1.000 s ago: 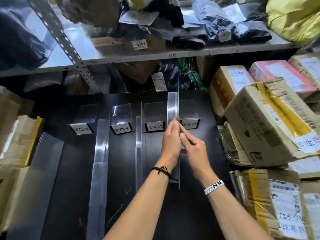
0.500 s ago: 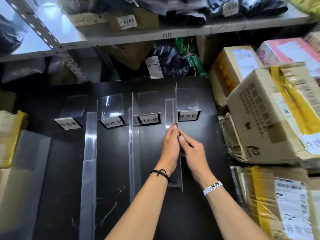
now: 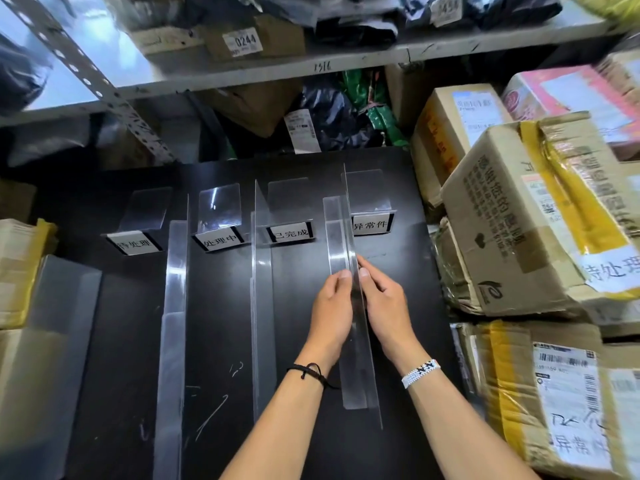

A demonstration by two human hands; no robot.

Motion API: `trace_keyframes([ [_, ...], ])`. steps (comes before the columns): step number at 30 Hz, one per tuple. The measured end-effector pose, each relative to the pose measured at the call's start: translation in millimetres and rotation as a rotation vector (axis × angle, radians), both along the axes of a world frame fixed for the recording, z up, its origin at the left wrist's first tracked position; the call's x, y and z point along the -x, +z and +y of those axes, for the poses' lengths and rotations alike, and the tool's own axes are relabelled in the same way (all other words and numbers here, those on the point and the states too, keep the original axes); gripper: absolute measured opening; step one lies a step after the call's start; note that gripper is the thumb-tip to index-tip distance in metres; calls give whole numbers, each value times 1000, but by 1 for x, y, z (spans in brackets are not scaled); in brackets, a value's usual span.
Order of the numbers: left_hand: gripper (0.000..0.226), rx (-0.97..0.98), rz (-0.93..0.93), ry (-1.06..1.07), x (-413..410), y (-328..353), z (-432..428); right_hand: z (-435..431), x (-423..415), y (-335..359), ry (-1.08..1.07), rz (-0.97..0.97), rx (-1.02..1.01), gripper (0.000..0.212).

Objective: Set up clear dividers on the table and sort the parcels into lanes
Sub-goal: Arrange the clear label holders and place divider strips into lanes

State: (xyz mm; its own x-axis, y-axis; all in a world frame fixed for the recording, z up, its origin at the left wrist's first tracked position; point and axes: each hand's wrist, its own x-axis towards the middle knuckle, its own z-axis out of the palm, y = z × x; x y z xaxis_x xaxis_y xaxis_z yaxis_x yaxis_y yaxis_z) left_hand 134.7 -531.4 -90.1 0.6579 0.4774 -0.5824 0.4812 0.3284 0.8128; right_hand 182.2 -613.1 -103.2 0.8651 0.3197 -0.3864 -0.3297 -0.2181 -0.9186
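Three clear L-shaped dividers stand lengthwise on the black table [image 3: 221,341]. My left hand [image 3: 330,313] and my right hand [image 3: 384,306] press flat against either side of the right divider [image 3: 341,230], fingers straight, pinning its upright wall between them. The middle divider [image 3: 259,271] and the left divider [image 3: 175,289] stand apart to the left. Several clear label stands [image 3: 289,232] with Chinese text mark the lanes at the far end. Cardboard parcels [image 3: 519,220] are piled at the right.
A metal shelf [image 3: 311,69] loaded with bags and boxes overhangs the table's far edge. More taped parcels [image 3: 547,393] stack at the right front. A grey sheet [image 3: 52,358] and yellow-taped boxes [image 3: 17,271] lie at the left.
Both hands have slid a little toward me along the right divider, still flat on its two sides. The head view has tilted down and closer.
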Motion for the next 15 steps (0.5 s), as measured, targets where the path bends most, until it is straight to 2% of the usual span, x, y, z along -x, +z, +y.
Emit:
trace_keyframes([
  [3,39,-157,39,-53,-15,-3,15,1,-3,0,21,12,-9,35],
  [8,56,-124,49,-128,-26,-5,13,3,-7,-1,22,4,-8,35],
  [15,46,-133,70,-167,25,-12,-18,-2,-4,-1,12,7,-7,36],
])
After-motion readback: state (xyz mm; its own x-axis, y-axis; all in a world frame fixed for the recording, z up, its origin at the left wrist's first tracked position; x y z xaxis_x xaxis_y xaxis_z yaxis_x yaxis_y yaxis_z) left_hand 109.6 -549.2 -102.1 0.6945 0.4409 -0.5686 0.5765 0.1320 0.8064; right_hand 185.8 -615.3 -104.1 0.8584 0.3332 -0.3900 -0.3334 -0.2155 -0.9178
